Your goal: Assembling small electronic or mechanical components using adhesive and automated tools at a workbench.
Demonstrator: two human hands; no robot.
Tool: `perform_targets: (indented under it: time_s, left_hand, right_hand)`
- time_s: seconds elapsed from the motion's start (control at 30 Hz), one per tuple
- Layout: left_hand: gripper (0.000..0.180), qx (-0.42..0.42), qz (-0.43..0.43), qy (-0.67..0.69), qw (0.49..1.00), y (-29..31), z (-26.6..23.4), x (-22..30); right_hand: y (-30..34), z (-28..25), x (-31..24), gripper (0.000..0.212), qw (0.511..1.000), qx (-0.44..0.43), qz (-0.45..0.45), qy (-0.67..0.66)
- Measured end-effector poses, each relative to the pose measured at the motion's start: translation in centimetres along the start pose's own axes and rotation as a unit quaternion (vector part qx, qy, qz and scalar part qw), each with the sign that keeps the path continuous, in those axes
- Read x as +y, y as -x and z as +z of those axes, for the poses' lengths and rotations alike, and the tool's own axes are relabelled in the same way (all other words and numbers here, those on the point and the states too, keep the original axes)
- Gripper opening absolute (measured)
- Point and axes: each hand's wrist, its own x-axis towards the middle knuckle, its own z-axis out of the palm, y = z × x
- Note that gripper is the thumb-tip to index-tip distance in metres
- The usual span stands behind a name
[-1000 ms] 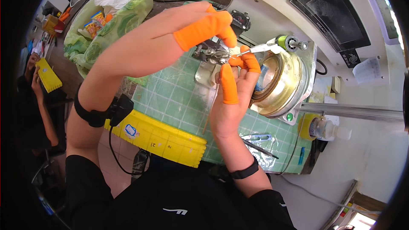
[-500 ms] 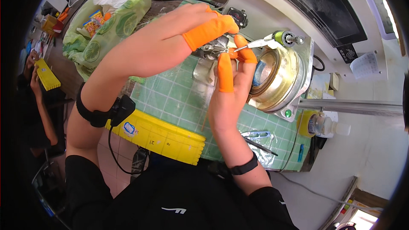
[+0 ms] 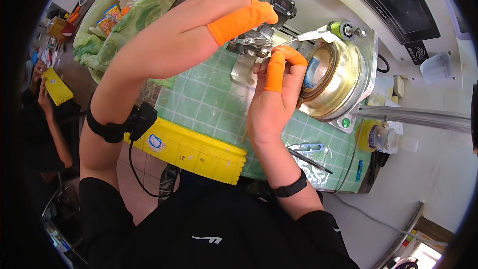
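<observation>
1. Step in hand: looks like fine adjusting at the metal clamp fixture [image 3: 262, 51], far centre, L of the brass-toned drum [image 3: 343, 77].
2. R hand [image 3: 276, 94]: thumb + index drawn together by fixture's R end; can't tell if gripping anything.
3. L hand [image 3: 234, 20]: fingers curled over fixture's far side; grasping or released, can't tell.
4. Next move prob. calls for steady fingertips.
5. Hidden: L fingertips' undersides, any small workpc.

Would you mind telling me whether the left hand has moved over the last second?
Yes: judged against the fixed black box-shaped unit, the left hand's orange-covered end has shifted toward the top of the picture.
</observation>
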Motion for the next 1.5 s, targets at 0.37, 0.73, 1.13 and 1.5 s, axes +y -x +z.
perform_targets:
  time_s: [0.37, 0.73, 1.13, 1.5]
  left_hand:
    - [0.028, 0.024, 0.026, -0.022, 0.999, -3.2, -2.0, 2.1]
    - [0.042, -0.096, 0.333, -0.093, 0.933, -10.8, 0.3, -1.8]
    - [0.027, -0.143, 0.211, -0.023, 0.967, -7.8, -2.0, -1.1]
    - [0.009, -0.162, 0.119, 0.196, 0.96, 3.3, 2.2, 0.5]
  right_hand:
    - [-0.8, -0.2, -0.1, 0.01, 0.999, 0.017, 0.027, 0.036]
    - [-2.0, 0.3, 0.7, 0.009, 0.999, 0.012, -0.013, 0.034]
    - [-3.3, 0.0, 0.3, 0.018, 0.998, 0.028, 0.062, 0.017]
    - [0.9, -0.1, -0.9, 0.014, 0.999, -0.006, 0.034, 0.019]
